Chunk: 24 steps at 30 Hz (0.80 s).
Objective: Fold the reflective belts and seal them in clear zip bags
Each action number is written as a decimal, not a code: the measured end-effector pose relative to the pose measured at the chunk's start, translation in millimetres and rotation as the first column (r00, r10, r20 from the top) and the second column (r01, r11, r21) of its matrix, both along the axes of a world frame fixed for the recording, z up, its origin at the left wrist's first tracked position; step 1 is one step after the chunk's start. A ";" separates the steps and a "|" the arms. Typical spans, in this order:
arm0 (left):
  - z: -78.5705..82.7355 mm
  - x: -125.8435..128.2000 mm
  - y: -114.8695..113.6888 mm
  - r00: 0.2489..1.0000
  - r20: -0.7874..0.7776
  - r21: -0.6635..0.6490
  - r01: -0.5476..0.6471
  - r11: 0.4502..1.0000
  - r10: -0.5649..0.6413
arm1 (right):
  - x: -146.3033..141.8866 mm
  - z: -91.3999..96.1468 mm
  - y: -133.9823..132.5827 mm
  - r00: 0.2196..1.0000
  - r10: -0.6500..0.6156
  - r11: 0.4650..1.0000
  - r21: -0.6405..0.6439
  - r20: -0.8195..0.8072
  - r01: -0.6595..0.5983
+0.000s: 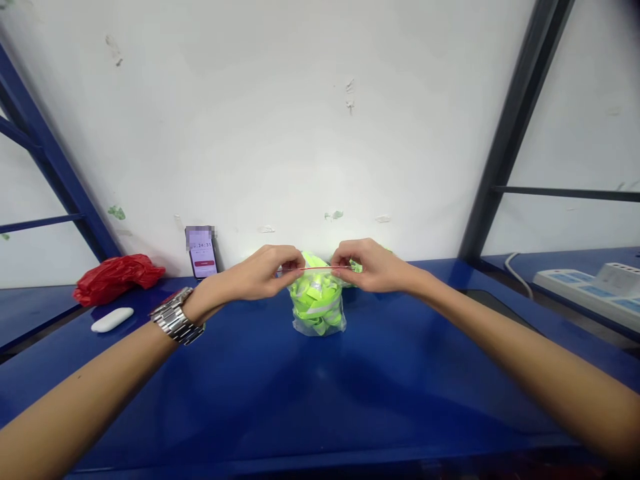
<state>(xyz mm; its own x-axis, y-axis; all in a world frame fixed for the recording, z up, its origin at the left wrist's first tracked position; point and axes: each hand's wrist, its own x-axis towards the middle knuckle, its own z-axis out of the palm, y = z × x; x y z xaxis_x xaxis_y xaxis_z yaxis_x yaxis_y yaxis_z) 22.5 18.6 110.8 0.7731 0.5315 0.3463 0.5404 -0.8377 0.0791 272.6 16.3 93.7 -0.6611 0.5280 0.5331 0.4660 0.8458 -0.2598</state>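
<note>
A clear zip bag (319,310) with a red line along its top edge hangs or stands upright over the blue table; I cannot tell whether its base touches. Folded neon-yellow straps with pale reflective bands fill it. My left hand (275,270) pinches the left end of the bag's top edge between thumb and fingers. At the opposite end, my right hand (363,265) pinches the same edge. More neon-yellow material (356,266) shows behind the bag, partly hidden by my right hand. A metal watch (177,317) is on my left wrist.
On the blue table (320,407), a red plastic bag (117,277) and a white oval case (113,320) lie at left. A phone (203,257) leans against the wall. White power strips (590,290) sit at far right, and a dark flat object (495,307) lies behind my right forearm.
</note>
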 end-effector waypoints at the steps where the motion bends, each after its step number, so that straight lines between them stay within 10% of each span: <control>1: -0.3 1.1 0.4 1.000 -0.003 -0.003 -0.003 1.000 0.003 | -1.2 1.0 -0.5 1.000 -0.009 1.000 -0.003 0.016 0.009; 24: 0.8 19.0 -6.6 0.997 -0.068 0.043 0.028 0.999 -0.025 | -13.5 1.4 0.4 0.999 -0.021 1.000 -0.020 0.025 0.021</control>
<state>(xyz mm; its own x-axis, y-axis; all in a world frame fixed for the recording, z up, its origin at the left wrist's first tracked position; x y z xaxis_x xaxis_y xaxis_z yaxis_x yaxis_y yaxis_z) 41.5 12.0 111.6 0.8090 0.4962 0.3151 0.5211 -0.8534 0.0059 259.1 16.7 95.1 -0.6627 0.5525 0.5056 0.4903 0.8304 -0.2648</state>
